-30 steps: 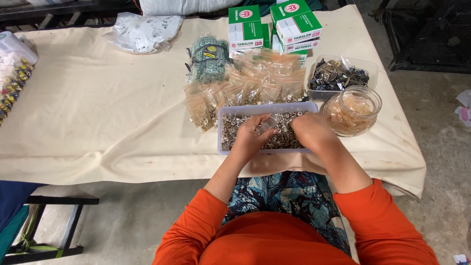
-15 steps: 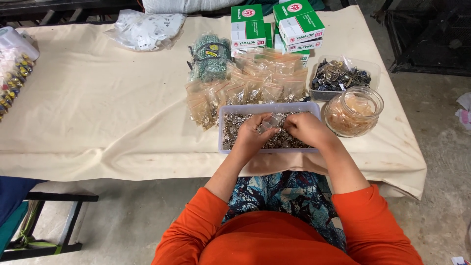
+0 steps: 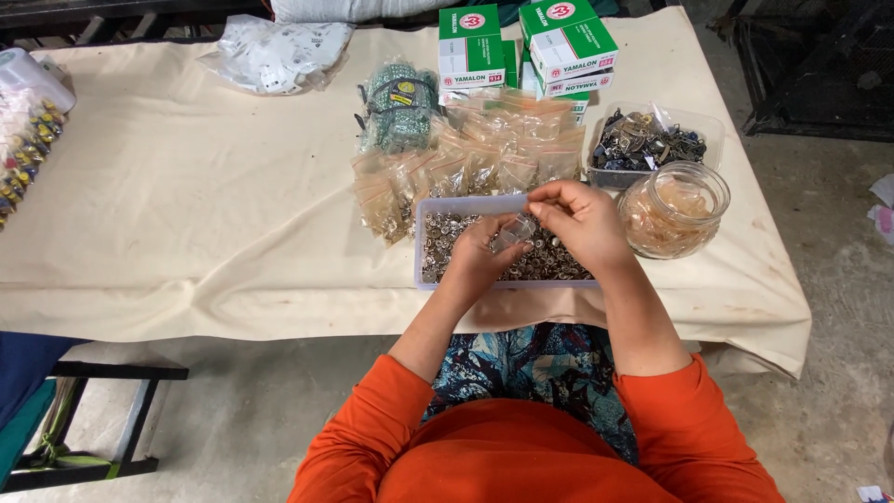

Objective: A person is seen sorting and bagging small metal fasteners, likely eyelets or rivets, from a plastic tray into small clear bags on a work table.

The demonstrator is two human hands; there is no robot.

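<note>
A cream cloth covers the table across the upper frame, creased and soft. At top centre stand green-and-white cardboard boxes with red round marks; below them lies a heap of small clear bags of brownish bits. In the middle sits a pale rectangular plastic tray full of small silvery metal pieces. Right of it stands a round glass jar. Over the tray, the left hand and the right hand pinch a small clear bag between their fingertips.
</note>
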